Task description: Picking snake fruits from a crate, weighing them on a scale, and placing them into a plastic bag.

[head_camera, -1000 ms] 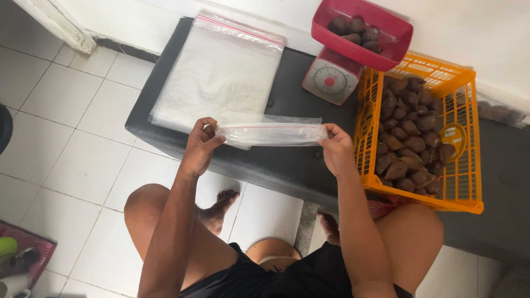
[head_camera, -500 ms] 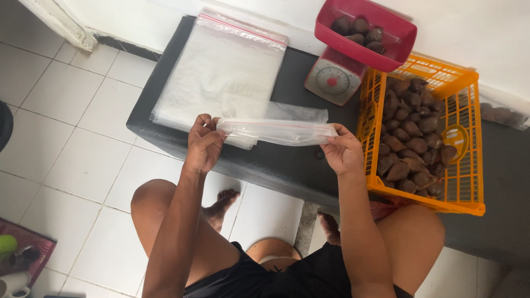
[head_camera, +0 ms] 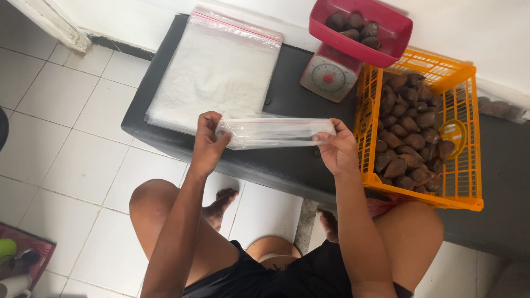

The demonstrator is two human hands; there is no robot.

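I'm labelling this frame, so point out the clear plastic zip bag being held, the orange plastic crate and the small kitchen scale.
clear plastic zip bag (head_camera: 276,132), head view, middle of film.
orange plastic crate (head_camera: 469,138), head view, right wall.
small kitchen scale (head_camera: 327,78), head view, dial face.

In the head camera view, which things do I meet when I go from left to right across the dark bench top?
Stack of clear zip bags → left hand → single clear bag held between both hands → right hand → orange crate of brown fruit.
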